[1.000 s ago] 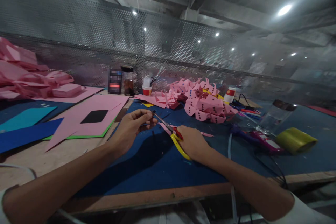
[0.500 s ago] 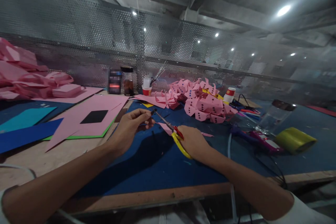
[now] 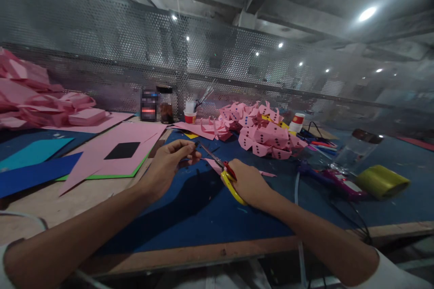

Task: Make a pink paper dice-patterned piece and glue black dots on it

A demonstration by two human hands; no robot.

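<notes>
My left hand (image 3: pixel 172 160) is closed in a pinch at the middle of the table, thumb against fingers. Between its fingertips is a small strip of black paper (image 3: pixel 196 144), mostly hidden. My right hand (image 3: pixel 249 183) grips a pair of scissors (image 3: pixel 233 188) with yellow and red handles. Their blades point up and left, close to my left fingertips. Beneath the scissors, a pink paper piece (image 3: pixel 213 165) lies on the blue table surface (image 3: pixel 203 221). A dark bit near the blades is too small to make out.
On the left are pink sheets (image 3: pixel 111 133) with a black paper rectangle (image 3: pixel 122 150), and blue paper (image 3: pixel 40 174). Folded pink paper shapes with dots (image 3: pixel 261 133) are heaped behind my hands. A glue gun (image 3: pixel 342 184), clear jar (image 3: pixel 357 149) and yellow roll (image 3: pixel 383 181) stand right.
Less black paper sticks out past my left fingertips than before. The scissor blades look closer together. Both hands have otherwise hardly moved.
</notes>
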